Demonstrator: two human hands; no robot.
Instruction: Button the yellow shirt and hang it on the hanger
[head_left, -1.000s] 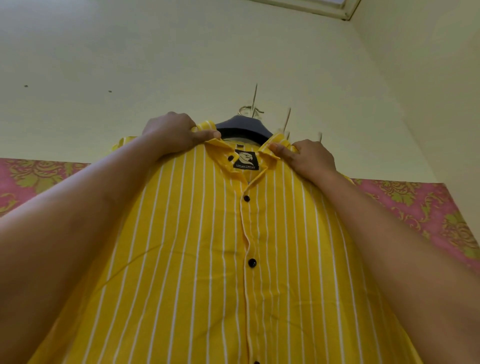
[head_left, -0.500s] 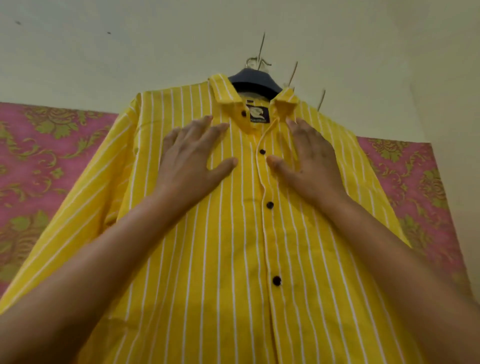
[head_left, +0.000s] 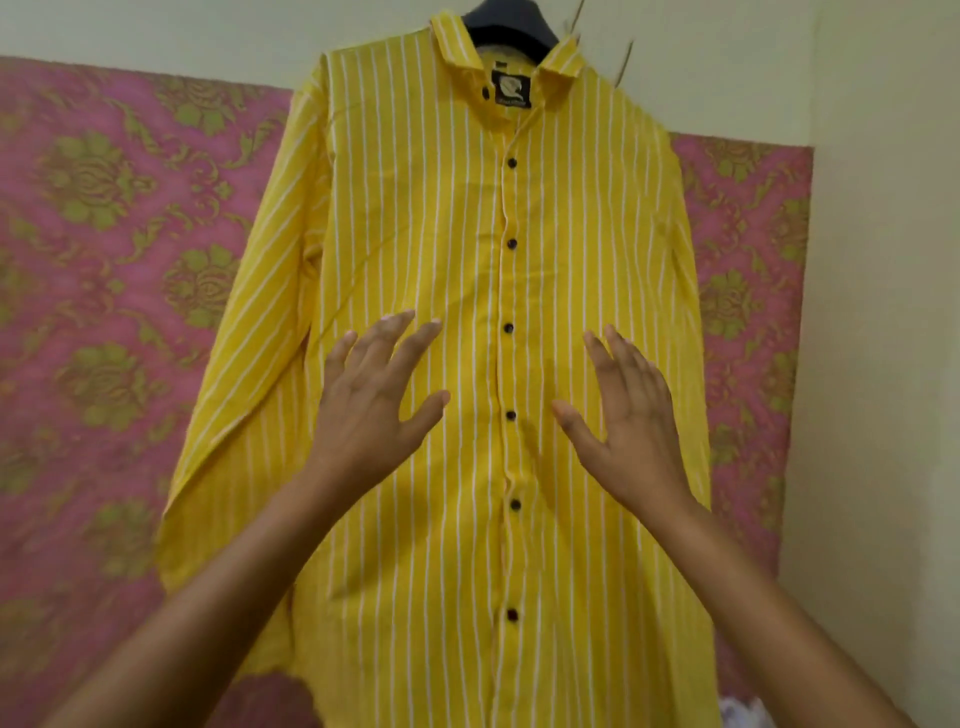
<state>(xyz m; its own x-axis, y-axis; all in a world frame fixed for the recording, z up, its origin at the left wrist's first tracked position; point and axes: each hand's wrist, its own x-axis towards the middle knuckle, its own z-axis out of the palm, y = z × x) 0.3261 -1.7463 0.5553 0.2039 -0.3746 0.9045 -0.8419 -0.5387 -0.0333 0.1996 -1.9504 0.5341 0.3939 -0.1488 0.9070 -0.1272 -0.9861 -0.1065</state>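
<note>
Across the middle of the frame, hanging full length: shirt (head_left: 415, 208), draped over hanger (head_left: 511, 26) at top centre, with pink cloth (head_left: 104, 260) behind at left and right. Buttoned down the placket, dark buttons (head_left: 512, 162) in a line from chest to near the hem. Collar (head_left: 448, 36) open at the top, beside the label (head_left: 510, 91).

Below centre, left hand (head_left: 374, 410) spread wide, fingers straight, just left of the placket. Right hand (head_left: 631, 421) likewise wide, just right of it. Holding nothing. Touching the fabric or hovering just off it: cannot tell.

Judged from this: buttoning and hanging done, bar the collar, with final smoothing in hand. Next move calls for light, flat strokes downward and outward from the placket, even on both sides, so as not to tip the hanger or drag a shoulder off it, then letting go. Worth a look first at the sleeve (head_left: 249, 312), lying creased along the body at left of frame.
</note>
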